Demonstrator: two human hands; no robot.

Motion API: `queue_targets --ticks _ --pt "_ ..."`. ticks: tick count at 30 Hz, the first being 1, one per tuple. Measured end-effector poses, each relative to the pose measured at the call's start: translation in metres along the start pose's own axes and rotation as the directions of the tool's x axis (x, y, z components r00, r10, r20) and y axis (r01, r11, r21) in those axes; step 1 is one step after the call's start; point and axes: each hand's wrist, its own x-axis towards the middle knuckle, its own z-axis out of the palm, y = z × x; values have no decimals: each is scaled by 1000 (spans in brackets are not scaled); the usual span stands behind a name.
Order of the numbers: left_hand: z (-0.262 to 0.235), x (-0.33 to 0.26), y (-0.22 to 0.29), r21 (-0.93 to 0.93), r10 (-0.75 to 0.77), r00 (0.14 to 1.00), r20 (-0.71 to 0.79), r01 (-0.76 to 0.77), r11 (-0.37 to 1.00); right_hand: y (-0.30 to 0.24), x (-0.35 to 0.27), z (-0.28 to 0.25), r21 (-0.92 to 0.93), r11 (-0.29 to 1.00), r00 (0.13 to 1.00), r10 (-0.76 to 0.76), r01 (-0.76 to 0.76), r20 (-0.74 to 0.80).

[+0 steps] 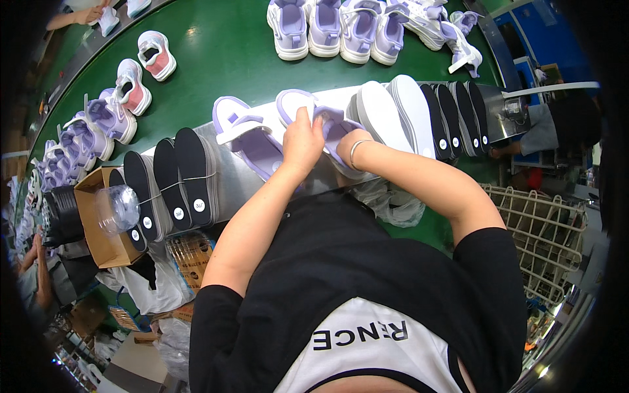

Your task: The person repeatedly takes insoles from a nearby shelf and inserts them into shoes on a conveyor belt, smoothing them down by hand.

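A white and lavender sneaker (293, 99) stands on the metal ledge with its toe pointing away from me. My left hand (303, 139) pinches the strap and tongue area at its opening. My right hand (352, 145), with a bangle at the wrist, reaches into the same sneaker; its fingers are hidden inside. Directly left of it is a matching sneaker (260, 149), its strap lifted and lavender lining showing. Stacks of white insoles (380, 111) lie just right of my right hand.
Black insoles (191, 164) stand bundled at the left, near an open cardboard box (98, 243). More black insoles (460, 118) lie at the right. Sneakers line the green conveyor (216, 52). A wire cart (540, 236) is at my right. Other people work at both sides.
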Motion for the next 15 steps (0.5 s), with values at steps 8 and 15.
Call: queue_targets --ticks 8,15 --pt "4 0 3 22 -31 999 17 31 999 1 -42 10 371 928 999 6 -21 42" --pt "15 12 -10 -456 -207 964 169 263 851 24 -30 33 815 506 930 67 281 -362"
